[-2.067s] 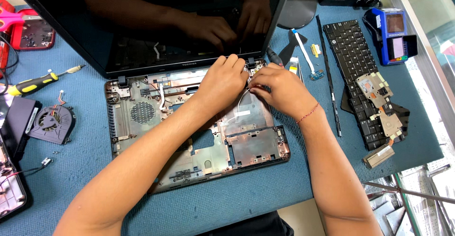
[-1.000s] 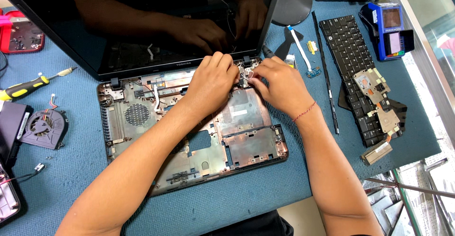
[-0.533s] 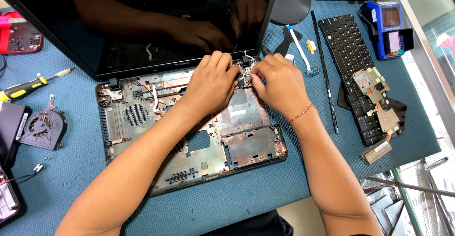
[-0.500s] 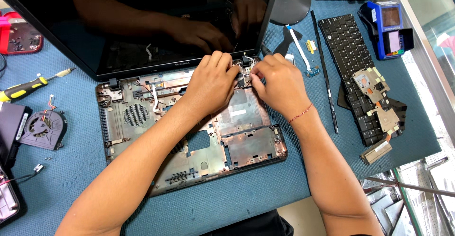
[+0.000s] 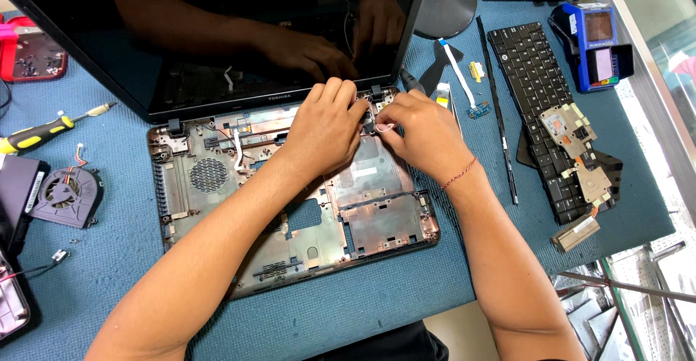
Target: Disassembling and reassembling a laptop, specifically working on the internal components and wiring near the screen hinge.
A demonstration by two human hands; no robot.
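You're bent over a blue surface (image 5: 377, 310) with a stripped laptop base (image 5: 290, 209) lying open on it, its dark screen (image 5: 217, 35) tilted up behind. A loose keyboard (image 5: 536, 93) lies well off to your right, a small fan (image 5: 65, 194) to your left. Your left hand (image 5: 326, 129) and right hand (image 5: 420, 133) meet at the right hinge (image 5: 375, 104) — fingers curled, pinching a thin white cable (image 5: 383, 126) between them.

Raised screen (image 5: 217, 35) directly behind hinge (image 5: 375, 98)
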